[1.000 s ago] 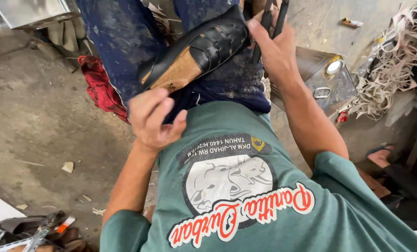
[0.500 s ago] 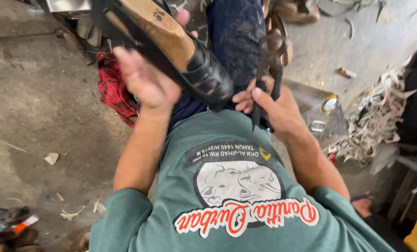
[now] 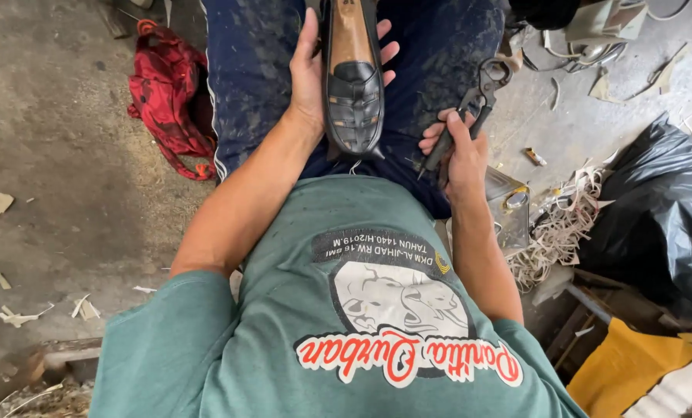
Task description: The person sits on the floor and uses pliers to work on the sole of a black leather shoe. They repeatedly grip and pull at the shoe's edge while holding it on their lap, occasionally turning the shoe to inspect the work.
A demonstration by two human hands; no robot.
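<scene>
Black shoe (image 3: pixel 353 85) rests in left hand (image 3: pixel 311 73); right hand (image 3: pixel 458 151) grips pincers (image 3: pixel 470 108).

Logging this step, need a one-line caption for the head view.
Left hand cradles a black woven leather shoe over the lap; right hand grips dark metal pincers.

Daylit workshop: dusty concrete floor (image 3: pixel 59 155) littered with scraps, red cloth (image 3: pixel 168 93), black plastic bag (image 3: pixel 663 201), yellow fabric (image 3: pixel 632 364)

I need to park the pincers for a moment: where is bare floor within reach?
Free: the concrete floor left of the red cloth, only small scraps there. Crowded: beside the right hand with the pincers, a metal tin, pale strips and black bag.
</scene>
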